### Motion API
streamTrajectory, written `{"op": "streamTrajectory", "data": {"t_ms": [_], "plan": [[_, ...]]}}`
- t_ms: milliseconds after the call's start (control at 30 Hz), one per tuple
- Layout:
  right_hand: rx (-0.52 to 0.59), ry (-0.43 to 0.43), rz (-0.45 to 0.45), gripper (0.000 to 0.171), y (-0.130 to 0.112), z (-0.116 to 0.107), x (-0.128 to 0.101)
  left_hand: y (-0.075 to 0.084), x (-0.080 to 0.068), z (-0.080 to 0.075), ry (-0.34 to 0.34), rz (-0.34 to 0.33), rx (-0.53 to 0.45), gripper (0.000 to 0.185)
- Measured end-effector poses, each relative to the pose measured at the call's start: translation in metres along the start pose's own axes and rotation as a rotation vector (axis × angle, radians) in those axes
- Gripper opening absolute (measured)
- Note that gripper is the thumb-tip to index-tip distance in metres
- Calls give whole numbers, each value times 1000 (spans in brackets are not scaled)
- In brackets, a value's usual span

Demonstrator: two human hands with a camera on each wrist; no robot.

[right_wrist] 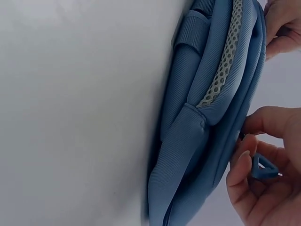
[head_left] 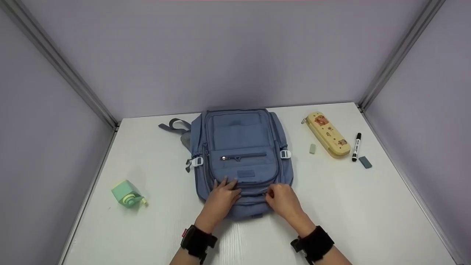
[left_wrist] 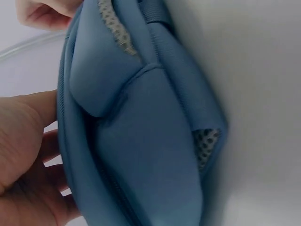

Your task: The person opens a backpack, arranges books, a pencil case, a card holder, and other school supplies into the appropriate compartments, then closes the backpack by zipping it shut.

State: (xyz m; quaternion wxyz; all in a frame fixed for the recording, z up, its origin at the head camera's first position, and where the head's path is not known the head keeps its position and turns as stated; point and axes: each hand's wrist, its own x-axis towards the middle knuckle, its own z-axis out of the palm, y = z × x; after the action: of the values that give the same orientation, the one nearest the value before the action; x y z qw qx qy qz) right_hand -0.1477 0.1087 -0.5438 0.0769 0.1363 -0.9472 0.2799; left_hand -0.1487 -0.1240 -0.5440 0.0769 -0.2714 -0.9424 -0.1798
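A blue backpack (head_left: 239, 136) lies front side up, its base toward the person. The left hand (head_left: 220, 198) rests on the lower left of its front, fingers spread and fairly straight over the fabric; in the left wrist view its thumb (left_wrist: 44, 106) lies against the bag's edge. At the lower right of the front, the right hand (head_left: 283, 198) pinches a zipper pull with thumb and curled fingers. The pull's blue triangular end (right_wrist: 264, 167) sticks out among those fingers in the right wrist view. Padding and grey mesh (right_wrist: 223, 68) show along the bag's side.
To the right lie a yellow pencil case (head_left: 327, 134), a small pale green eraser (head_left: 312, 148), a marker (head_left: 356, 147) and a dark eraser-like block (head_left: 365, 162). A green bottle with a pump top (head_left: 126, 192) is at left. Panels (head_left: 235, 55) enclose the white table (head_left: 368, 213).
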Motion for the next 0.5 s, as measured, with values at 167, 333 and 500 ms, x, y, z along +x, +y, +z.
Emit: {"op": "streamTrajectory", "data": {"t_ms": [167,333,500], "plan": [[-11,20,-5,22,1,-2,-1,-3,0,3,30,28,-3,19],[-37,56,-5,24,4,-2,-4,-6,-2,6,29,37,-67,17],[-53,96,6,24,9,-4,-5,-7,-4,6,35,46,-82,14]]}}
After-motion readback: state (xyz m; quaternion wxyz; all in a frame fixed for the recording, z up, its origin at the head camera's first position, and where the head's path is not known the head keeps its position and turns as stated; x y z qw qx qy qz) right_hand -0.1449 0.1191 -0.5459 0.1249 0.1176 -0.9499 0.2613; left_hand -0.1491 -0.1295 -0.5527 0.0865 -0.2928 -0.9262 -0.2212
